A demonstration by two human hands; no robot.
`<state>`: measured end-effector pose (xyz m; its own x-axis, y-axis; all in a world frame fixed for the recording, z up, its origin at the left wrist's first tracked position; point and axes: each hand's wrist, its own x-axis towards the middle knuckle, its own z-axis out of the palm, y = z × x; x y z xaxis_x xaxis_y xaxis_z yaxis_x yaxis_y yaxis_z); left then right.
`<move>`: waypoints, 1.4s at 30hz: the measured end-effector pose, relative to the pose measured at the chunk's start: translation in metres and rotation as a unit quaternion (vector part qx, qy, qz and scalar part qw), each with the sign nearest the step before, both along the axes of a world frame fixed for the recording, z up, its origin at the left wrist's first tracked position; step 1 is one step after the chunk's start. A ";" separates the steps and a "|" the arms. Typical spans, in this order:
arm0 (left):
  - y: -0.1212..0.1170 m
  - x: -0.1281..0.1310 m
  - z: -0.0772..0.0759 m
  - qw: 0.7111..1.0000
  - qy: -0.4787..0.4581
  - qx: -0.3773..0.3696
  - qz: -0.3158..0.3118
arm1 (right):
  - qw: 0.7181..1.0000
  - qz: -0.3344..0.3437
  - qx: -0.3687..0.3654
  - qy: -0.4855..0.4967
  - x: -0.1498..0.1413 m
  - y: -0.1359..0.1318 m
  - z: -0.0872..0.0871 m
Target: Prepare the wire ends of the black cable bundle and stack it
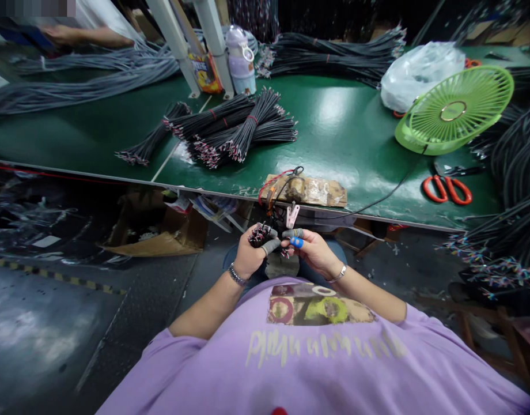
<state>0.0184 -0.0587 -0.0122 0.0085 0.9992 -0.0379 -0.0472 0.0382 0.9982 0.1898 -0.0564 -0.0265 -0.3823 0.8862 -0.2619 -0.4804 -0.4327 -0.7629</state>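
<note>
My left hand (250, 252) is closed round a small bundle of black cables (260, 233), their stripped coloured ends pointing up. Its thumb wears a grey finger cot. My right hand (310, 248) is pinched just right of the bundle, with a grey cot and a blue cot on its fingers, touching the wire ends. Both hands are held over my lap, below the table's near edge. A small pink clip tool (292, 214) sticks up just above them, under a worn wooden block (310, 190) on the table edge.
On the green table (343, 127) lie tied bundles of black cables (234, 129), a green fan (457, 109), orange scissors (446, 190), a plastic bag (420, 72) and a bottle (241, 60). More cables pile at the right (511, 230). Another person's arm (86, 36) rests at the far left.
</note>
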 end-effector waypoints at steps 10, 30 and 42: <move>0.002 0.001 0.006 0.998 -0.025 -0.049 -0.025 | 0.997 -0.015 0.034 -0.063 -0.001 0.000 -0.001; 0.006 -0.006 0.002 0.994 0.014 -0.067 -0.080 | 0.988 0.103 -0.046 -0.105 0.010 0.021 0.003; 0.009 -0.006 0.005 0.996 0.022 -0.074 -0.054 | 0.994 0.094 -0.028 -0.050 0.013 0.015 0.002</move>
